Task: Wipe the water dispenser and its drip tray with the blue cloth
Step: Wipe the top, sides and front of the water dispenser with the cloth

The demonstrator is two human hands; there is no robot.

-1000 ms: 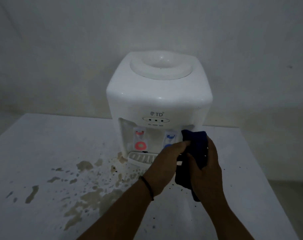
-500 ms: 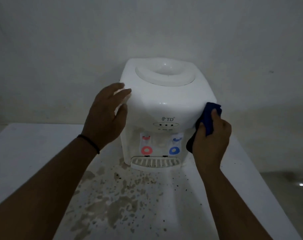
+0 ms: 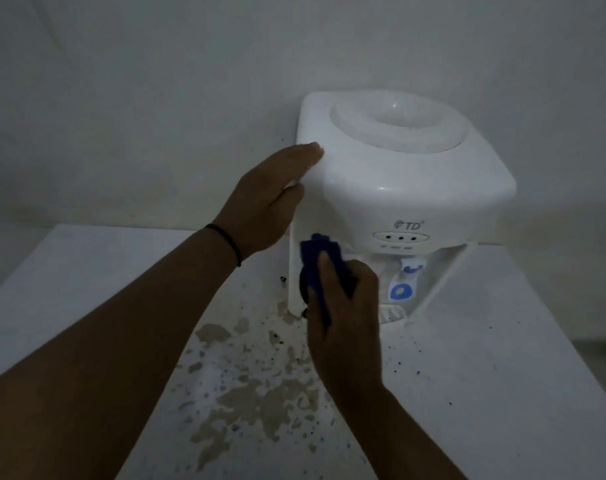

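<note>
A white tabletop water dispenser [image 3: 398, 188] stands at the back of a white table, against the wall. My left hand [image 3: 267, 199] lies flat and open against its upper left side. My right hand [image 3: 346, 299] grips the blue cloth [image 3: 320, 258] and presses it on the lower left front of the dispenser, covering the red tap. The blue tap [image 3: 403, 289] shows to the right of my hand. Only a small corner of the drip tray [image 3: 393, 313] peeks out past my right hand.
The white table [image 3: 502, 393] carries brown stains and dark specks [image 3: 246, 386] in front of the dispenser. A pale wall [image 3: 156, 98] rises right behind it. The table's right edge drops off to a dim floor at far right.
My right hand has carried the cloth from the dispenser's right side to its lower left front. The left hand stays on the upper left side. The view has shifted left.
</note>
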